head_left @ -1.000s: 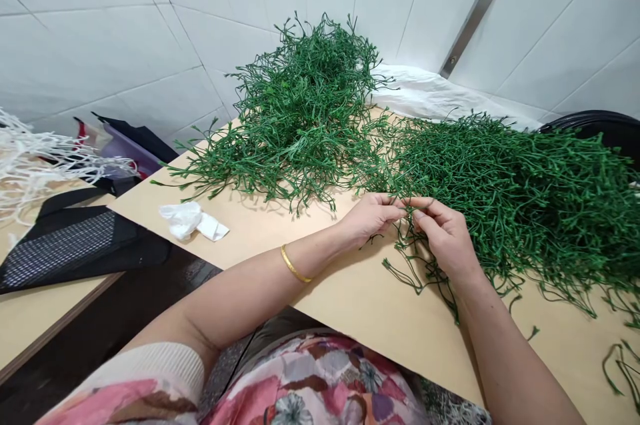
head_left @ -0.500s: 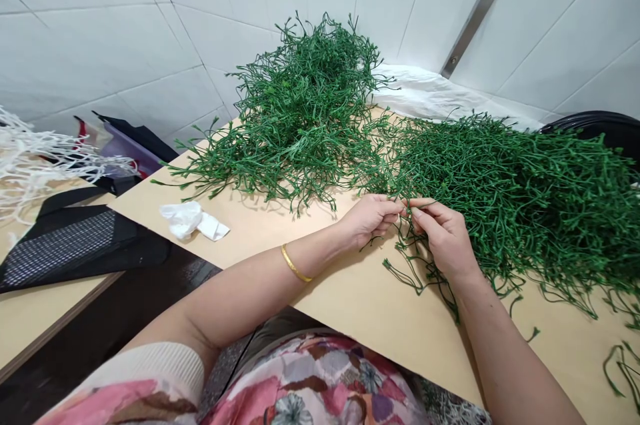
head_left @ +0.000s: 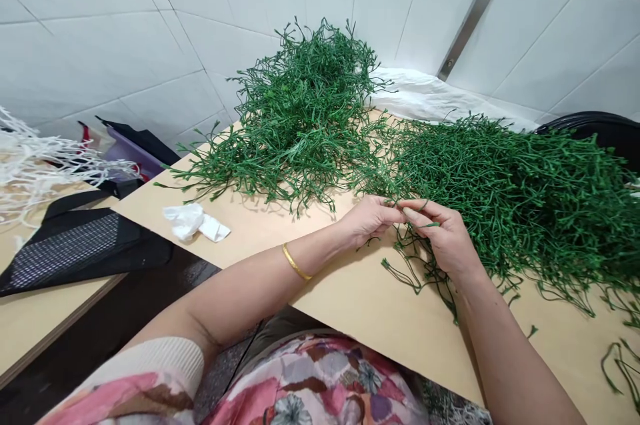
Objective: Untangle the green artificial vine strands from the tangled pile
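Observation:
My left hand (head_left: pixel 373 221) and my right hand (head_left: pixel 447 235) meet fingertip to fingertip over the front of the table. Both are closed in a pinch on a thin green cord (head_left: pixel 424 225), whose end shows across my right fingers. The rest of that cord is hidden between the fingers. Loose green cords (head_left: pixel 407 271) lie just below the hands. Right beside my right hand spreads a large heap of green knotted cords (head_left: pixel 490 191). A second, taller heap of green cords (head_left: pixel 305 111) stands farther back to the left.
Crumpled white tissue (head_left: pixel 195 221) lies left on the tan tabletop (head_left: pixel 330 298). Across a gap, another table holds white cords (head_left: pixel 45 165) and a black mesh item (head_left: pixel 70 248). White sheeting (head_left: pixel 425 91) lies behind, against the tiled wall. A few cords (head_left: pixel 623 365) are at the right edge.
My fingers have shifted slightly against each other, and a green cord end now shows across my right fingers. The heaps stay as they were.

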Demonstrator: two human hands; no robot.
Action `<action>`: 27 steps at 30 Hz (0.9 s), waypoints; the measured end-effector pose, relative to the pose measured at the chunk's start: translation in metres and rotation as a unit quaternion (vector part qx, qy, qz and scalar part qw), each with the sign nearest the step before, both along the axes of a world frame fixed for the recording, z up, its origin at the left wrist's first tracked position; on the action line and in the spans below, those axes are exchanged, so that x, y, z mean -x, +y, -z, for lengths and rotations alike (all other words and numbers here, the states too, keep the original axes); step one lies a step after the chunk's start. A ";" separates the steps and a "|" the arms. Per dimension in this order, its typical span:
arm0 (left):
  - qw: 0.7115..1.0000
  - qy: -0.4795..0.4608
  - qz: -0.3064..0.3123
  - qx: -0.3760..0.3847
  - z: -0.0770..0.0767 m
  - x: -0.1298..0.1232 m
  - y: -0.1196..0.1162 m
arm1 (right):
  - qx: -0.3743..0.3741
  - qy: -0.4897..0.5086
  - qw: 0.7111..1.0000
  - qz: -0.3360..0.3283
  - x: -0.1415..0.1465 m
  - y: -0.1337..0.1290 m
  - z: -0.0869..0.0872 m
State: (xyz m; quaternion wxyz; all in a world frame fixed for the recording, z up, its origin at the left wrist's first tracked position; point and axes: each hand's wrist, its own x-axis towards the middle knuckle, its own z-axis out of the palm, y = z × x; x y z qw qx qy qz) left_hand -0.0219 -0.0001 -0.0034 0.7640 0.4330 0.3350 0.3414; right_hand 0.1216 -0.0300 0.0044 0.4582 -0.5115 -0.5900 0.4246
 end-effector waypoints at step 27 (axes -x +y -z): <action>0.982 0.084 0.018 -0.166 -0.004 -0.005 0.027 | -0.017 0.003 0.998 0.056 0.001 0.004 0.000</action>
